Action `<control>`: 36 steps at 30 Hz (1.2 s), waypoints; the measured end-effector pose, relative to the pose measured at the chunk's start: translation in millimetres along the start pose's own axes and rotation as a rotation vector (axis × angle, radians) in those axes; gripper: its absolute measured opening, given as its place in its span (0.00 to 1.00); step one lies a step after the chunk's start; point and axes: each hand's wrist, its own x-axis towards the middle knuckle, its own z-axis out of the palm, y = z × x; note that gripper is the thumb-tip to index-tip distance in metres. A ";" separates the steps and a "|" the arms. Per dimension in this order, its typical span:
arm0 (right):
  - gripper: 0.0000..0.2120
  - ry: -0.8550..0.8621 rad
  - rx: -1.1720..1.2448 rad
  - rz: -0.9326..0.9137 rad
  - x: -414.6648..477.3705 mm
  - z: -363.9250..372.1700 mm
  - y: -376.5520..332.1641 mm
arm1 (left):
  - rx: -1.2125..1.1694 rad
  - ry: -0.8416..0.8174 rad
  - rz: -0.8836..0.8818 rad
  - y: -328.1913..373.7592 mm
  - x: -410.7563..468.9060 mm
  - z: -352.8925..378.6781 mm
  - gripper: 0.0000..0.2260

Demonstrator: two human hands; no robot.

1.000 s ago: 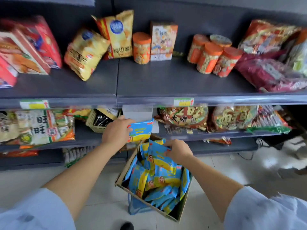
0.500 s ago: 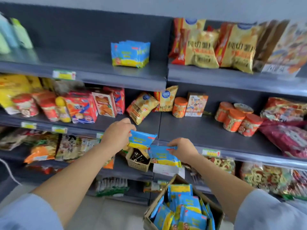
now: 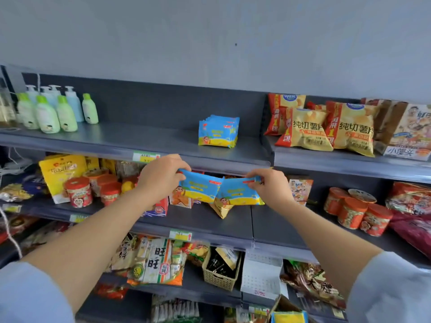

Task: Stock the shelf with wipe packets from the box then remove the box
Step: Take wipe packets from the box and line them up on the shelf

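Observation:
My left hand pinches the top corner of one blue-and-yellow wipe packet. My right hand pinches the top edge of a second wipe packet. Both packets hang side by side in front of the middle shelf, just below the lip of the top shelf. A small upright row of the same wipe packets stands on that top shelf. The cardboard box shows only at the bottom edge, with a packet visible inside.
Green and blue lotion bottles stand at the top shelf's left. Yellow chip bags fill the top shelf's right bay. Red-lidded tubs, snack boxes and bags crowd the middle shelf. A wicker basket sits on the lower shelf.
Both hands have risen from the box to just below the top shelf, each carrying a wipe packet. The view has tilted upward, so the box has dropped to the bottom edge.

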 end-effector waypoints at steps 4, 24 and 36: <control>0.08 0.100 0.082 -0.017 16.7 -2.6 -27.1 | -0.073 0.037 0.003 -13.8 15.0 -20.1 0.09; 0.08 0.241 0.165 0.015 174.7 17.2 -35.5 | -0.226 0.037 -0.025 -35.9 139.4 -17.1 0.08; 0.08 0.110 0.143 0.054 239.3 58.0 -8.6 | -0.240 -0.008 -0.047 -46.2 200.2 18.8 0.09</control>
